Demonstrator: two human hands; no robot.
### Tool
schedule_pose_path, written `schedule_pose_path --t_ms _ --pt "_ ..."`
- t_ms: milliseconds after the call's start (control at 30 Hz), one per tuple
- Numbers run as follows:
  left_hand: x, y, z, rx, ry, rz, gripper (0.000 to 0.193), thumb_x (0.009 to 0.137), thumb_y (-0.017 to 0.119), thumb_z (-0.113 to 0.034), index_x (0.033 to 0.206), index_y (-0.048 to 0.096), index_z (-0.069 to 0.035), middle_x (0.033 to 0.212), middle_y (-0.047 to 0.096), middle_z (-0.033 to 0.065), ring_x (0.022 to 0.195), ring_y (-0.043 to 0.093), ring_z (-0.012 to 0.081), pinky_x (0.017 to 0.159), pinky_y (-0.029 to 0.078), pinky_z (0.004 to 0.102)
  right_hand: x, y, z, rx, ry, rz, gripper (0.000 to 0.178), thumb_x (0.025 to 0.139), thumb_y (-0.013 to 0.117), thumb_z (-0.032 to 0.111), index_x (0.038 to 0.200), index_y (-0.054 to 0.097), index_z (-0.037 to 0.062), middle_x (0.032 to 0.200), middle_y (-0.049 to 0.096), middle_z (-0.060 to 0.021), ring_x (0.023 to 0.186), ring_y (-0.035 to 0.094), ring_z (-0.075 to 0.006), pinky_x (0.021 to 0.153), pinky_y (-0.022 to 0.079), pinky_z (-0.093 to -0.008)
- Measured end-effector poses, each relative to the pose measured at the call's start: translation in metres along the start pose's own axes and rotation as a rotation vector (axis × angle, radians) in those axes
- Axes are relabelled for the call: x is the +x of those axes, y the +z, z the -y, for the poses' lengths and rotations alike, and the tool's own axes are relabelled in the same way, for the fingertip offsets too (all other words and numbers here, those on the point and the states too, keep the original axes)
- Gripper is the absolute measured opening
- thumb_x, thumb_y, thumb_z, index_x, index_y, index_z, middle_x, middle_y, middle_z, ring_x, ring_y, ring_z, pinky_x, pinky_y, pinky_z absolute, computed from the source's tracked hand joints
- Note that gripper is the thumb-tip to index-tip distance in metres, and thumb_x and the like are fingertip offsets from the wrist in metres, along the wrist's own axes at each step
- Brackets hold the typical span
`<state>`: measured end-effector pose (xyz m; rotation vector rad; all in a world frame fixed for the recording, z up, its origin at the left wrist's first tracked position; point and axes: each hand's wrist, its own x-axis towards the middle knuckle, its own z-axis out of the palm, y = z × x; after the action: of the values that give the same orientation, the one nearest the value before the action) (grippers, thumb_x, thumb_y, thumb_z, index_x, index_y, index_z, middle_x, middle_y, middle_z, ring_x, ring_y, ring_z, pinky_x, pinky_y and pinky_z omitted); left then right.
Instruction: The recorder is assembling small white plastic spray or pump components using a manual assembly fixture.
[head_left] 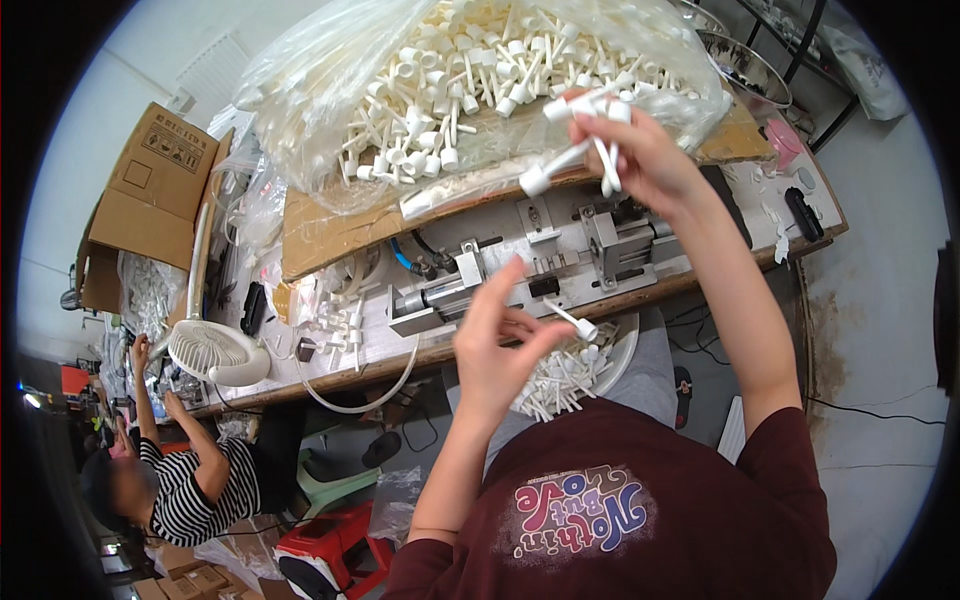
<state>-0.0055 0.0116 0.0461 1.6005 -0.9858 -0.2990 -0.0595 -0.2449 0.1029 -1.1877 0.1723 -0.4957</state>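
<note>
My right hand (640,150) is raised at the near edge of a big pile. Its fingers are closed round several white plastic scoops (606,165), their cups and handles sticking out at different angles. Lower and to the left, my left hand (505,345) has its index finger and thumb spread apart, the other fingers loosely bent. A single white scoop (586,329) shows just beyond the left thumb tip, above a white basin (630,345) of scoops on my lap; whether thumb and scoop touch is unclear. Between my hands lies a metal clamping fixture (545,262) on the bench.
A clear plastic bag (300,110) spills a heap of white scoops (450,80) over cardboard (310,235) behind the fixture. A white fan (215,350), an air hose (372,408) and a cardboard box (150,200) are leftward. Another person (210,470) works at far left.
</note>
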Motion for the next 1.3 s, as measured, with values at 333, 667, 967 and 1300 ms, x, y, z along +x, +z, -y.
schedule_pose_path --t_ms 333,667,967,1300 --pt "-0.001 -0.019 -0.024 -0.318 -0.054 0.244 0.028 0.079 0.076 0.005 0.106 0.071 0.002 0.105 0.067 0.0109 0.089 0.068 0.0156 0.077 0.060 0.0253 -0.080 0.018 -0.043 0.226 0.151 -0.025 0.039 0.095 0.060 0.010 0.132 0.050 0.0006 0.085 0.063 -0.0051 0.055 0.049 -0.0010 0.047 0.037 -0.0147" --pt "-0.009 0.013 0.045 0.664 0.360 0.069 0.028 0.076 0.079 -0.009 0.103 0.072 -0.005 0.119 0.069 0.0075 0.081 0.071 0.0187 0.067 0.058 0.0303 -0.117 0.016 -0.049 0.125 0.366 0.010 0.043 0.092 0.064 0.009 0.130 0.047 -0.0007 0.082 0.063 -0.0078 0.053 0.047 -0.0038 0.044 0.033 -0.0167" --pt "0.003 0.019 0.048 0.731 0.374 0.095 0.029 0.073 0.078 -0.010 0.101 0.074 -0.008 0.117 0.071 0.0024 0.057 0.063 0.0200 0.056 0.051 0.0295 -0.135 0.022 -0.056 0.087 0.453 0.043 0.040 0.090 0.067 0.011 0.126 0.051 0.0011 0.079 0.065 -0.0061 0.050 0.048 -0.0016 0.042 0.033 -0.0146" --pt "0.001 0.008 0.025 0.358 0.260 0.188 0.034 0.075 0.078 -0.014 0.108 0.071 -0.007 0.117 0.068 0.0072 0.076 0.069 0.0227 0.067 0.054 0.0326 -0.140 0.004 -0.072 0.188 0.455 0.043 0.044 0.089 0.069 0.010 0.127 0.050 -0.0007 0.083 0.064 -0.0065 0.063 0.058 -0.0058 0.051 0.043 -0.0164"
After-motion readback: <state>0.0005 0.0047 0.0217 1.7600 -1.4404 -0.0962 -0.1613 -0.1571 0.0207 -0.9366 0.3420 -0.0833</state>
